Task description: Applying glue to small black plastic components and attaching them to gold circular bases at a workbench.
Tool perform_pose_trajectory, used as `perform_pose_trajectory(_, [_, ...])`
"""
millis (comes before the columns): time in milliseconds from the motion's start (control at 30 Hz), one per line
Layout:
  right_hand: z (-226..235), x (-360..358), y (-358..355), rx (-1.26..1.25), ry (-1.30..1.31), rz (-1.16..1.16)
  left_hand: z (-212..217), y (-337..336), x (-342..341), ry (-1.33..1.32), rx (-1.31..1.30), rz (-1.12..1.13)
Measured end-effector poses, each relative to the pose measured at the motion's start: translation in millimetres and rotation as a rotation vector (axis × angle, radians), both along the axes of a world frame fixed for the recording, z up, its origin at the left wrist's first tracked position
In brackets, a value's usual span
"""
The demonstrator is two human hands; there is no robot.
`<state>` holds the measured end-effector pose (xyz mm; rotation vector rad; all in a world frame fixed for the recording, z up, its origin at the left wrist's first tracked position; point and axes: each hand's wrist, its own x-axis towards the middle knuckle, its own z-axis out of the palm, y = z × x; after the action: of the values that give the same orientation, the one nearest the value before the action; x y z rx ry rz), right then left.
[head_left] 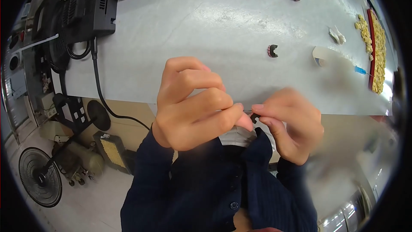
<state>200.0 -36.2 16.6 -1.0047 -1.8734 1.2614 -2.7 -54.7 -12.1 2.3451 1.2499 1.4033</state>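
Sleeves: dark blue, nearest the camera, rising from the lower edge.
Left hand (193,105): fingers curled together, thumb tip pressed against the small black piece (255,117).
Right hand (289,124): blurred; fingertips pinched on the same piece, held above the table's near edge.
Handling: best gripped close to the tips, both thumbs steadying, since it is tiny.
Table (206,30): pale grey; one black clip (272,50) right of centre, more far off, yellow pieces (377,51) at right.
Room: fan (40,177) on floor, near left.
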Motion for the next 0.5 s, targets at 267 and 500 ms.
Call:
perform_pose_trajectory(267, [-6,-4,-5,0.093,0.060,-0.085,-3,-2,7,-0.055,0.082,0.089])
perform_pose_trajectory(500, [-6,-4,-9,0.021,0.113,-0.115,2,-9,-4,0.073,-0.003,0.028])
